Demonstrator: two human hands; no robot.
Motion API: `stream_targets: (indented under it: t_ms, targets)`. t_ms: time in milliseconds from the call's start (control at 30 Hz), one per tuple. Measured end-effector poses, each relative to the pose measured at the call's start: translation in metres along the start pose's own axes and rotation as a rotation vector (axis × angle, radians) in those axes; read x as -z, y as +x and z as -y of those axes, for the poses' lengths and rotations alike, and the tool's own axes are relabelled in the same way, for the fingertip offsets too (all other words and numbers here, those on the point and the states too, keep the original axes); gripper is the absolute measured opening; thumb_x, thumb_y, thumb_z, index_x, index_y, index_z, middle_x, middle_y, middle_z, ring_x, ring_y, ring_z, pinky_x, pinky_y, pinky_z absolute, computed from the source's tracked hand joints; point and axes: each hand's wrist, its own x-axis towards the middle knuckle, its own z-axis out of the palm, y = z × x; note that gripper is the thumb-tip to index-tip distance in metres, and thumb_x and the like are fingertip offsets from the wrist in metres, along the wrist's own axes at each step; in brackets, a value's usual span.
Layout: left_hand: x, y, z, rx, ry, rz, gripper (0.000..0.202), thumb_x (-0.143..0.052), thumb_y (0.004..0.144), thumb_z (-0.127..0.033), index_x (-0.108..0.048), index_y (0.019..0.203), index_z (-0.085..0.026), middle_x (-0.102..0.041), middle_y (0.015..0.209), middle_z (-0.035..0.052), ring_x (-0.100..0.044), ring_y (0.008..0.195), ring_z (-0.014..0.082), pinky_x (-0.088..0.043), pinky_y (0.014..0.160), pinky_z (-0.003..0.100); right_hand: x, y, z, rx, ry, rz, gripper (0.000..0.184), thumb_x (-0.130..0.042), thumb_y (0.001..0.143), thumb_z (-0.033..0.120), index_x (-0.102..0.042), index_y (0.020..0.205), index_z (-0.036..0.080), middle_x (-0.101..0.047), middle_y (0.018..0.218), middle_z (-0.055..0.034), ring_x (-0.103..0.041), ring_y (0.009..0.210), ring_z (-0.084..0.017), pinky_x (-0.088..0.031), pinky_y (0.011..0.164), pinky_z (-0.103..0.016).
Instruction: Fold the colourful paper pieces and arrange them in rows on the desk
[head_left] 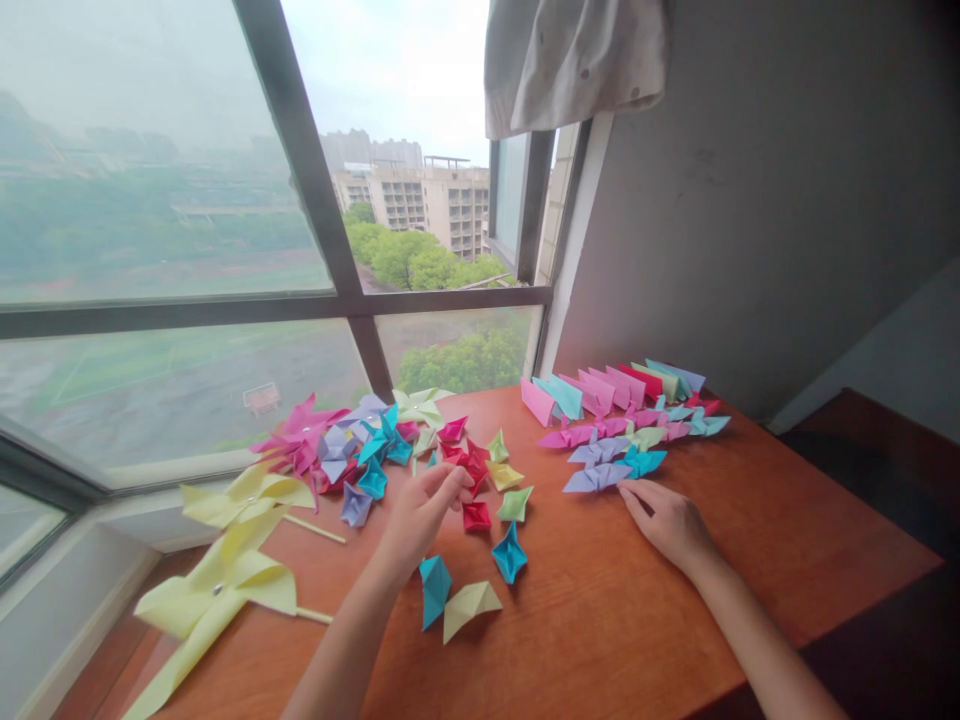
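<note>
My left hand [429, 505] is over the middle of the table with thumb and fingers pinched at a cluster of red folded paper boats [471, 462]; one boat's edge seems to be between the fingertips. Just below is another red paper boat [476, 517]. My right hand [670, 522] lies low on the tabletop, fingers stretched out, its fingertips beside a lilac paper crane [596, 478]. A blue paper crane [643, 461] rests just beyond those fingers. Around my left hand stand more paper boats, including a green one [514, 504], a yellow one [505, 475] and a blue one [510, 554].
Yellow paper pinwheels [217, 590] lie at the left, with a pink pinwheel [304, 432] behind them. Rows of paper cranes [600, 430] and folded paper planes [615, 388] line the back right of the wooden table [600, 640]. Windows [442, 345] border the far side.
</note>
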Motion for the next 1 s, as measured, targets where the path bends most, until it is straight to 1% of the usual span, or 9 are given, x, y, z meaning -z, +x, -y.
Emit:
stream_targets:
  t_ms: [200,333,433,500,600,667,833,900,1000]
  targets:
    - [0.000,0.000,-0.002,0.009,-0.022,-0.015,0.040,-0.055,0.087,-0.053,-0.068,0.080,-0.016,-0.068,0.070,0.0051,-0.057,0.062,0.0163,-0.039,0.053,0.024,0.000,-0.001,0.001,-0.015,0.011,-0.001,0.034,-0.044,0.095,0.038,-0.074,0.102,0.024,-0.074,0.107,-0.0071,-0.071,0.093,-0.023,-0.055,0.084,-0.034]
    - [-0.001,-0.001,-0.001,0.010,-0.033,-0.019,0.042,-0.054,0.087,-0.055,-0.068,0.080,-0.016,-0.067,0.069,0.0052,-0.057,0.061,0.0158,-0.039,0.053,0.023,0.004,-0.001,0.003,-0.002,0.050,-0.085,0.032,-0.047,0.094,0.039,-0.074,0.094,0.022,-0.075,0.099,-0.0071,-0.071,0.088,-0.023,-0.055,0.081,-0.033]
    - [0.001,0.000,0.000,0.004,-0.035,-0.039,0.041,-0.055,0.086,-0.054,-0.068,0.079,-0.016,-0.067,0.069,0.0052,-0.058,0.062,0.0163,-0.041,0.055,0.024,0.011,0.001,0.013,-0.010,0.123,-0.156,0.030,-0.050,0.092,0.040,-0.073,0.085,0.021,-0.075,0.089,-0.0063,-0.071,0.081,-0.022,-0.055,0.076,-0.031]
    - [0.007,0.001,0.000,-0.012,0.006,-0.067,0.038,-0.056,0.086,-0.052,-0.068,0.079,-0.016,-0.068,0.069,0.0046,-0.059,0.064,0.0172,-0.043,0.058,0.025,0.017,0.006,0.029,-0.028,0.191,-0.190,0.028,-0.052,0.091,0.040,-0.071,0.082,0.021,-0.075,0.085,-0.0056,-0.071,0.077,-0.021,-0.054,0.073,-0.029]
    - [0.025,0.001,0.001,-0.046,0.187,-0.168,0.033,-0.054,0.088,-0.048,-0.067,0.079,-0.019,-0.069,0.072,0.0031,-0.061,0.067,0.0185,-0.045,0.063,0.026,0.023,0.018,0.065,-0.030,0.304,-0.184,0.028,-0.052,0.091,0.039,-0.070,0.080,0.022,-0.073,0.082,-0.0049,-0.069,0.074,-0.020,-0.053,0.070,-0.028]
    - [0.045,0.001,0.003,-0.039,0.396,-0.297,0.030,-0.052,0.088,-0.046,-0.067,0.081,-0.021,-0.069,0.073,0.0022,-0.062,0.068,0.0193,-0.043,0.064,0.026,0.022,0.030,0.092,-0.021,0.383,-0.144,0.029,-0.051,0.092,0.041,-0.070,0.078,0.022,-0.072,0.078,-0.0040,-0.067,0.070,-0.019,-0.052,0.067,-0.027]
    - [0.100,-0.004,0.015,0.154,0.885,-0.661,0.027,-0.049,0.088,-0.040,-0.069,0.090,-0.022,-0.073,0.078,0.0058,-0.065,0.075,0.0250,-0.037,0.061,0.029,0.003,0.072,0.147,-0.002,0.574,-0.095,0.030,-0.049,0.093,0.040,-0.068,0.080,0.020,-0.067,0.070,-0.0011,-0.060,0.062,-0.015,-0.047,0.060,-0.025]
    - [0.115,-0.005,0.022,0.249,0.953,-0.716,0.028,-0.048,0.087,-0.039,-0.069,0.090,-0.021,-0.074,0.083,0.0084,-0.066,0.078,0.0271,-0.037,0.061,0.029,-0.007,0.089,0.163,-0.003,0.641,-0.088,0.031,-0.049,0.093,0.039,-0.068,0.079,0.019,-0.065,0.067,-0.0004,-0.058,0.061,-0.014,-0.045,0.059,-0.024]
    - [0.123,-0.005,0.031,0.315,0.960,-0.697,0.030,-0.047,0.088,-0.042,-0.068,0.092,-0.021,-0.075,0.089,0.0099,-0.067,0.082,0.0291,-0.040,0.062,0.031,-0.023,0.107,0.180,-0.026,0.717,-0.083,0.032,-0.049,0.093,0.039,-0.067,0.077,0.017,-0.063,0.066,-0.0004,-0.057,0.060,-0.013,-0.043,0.057,-0.023]
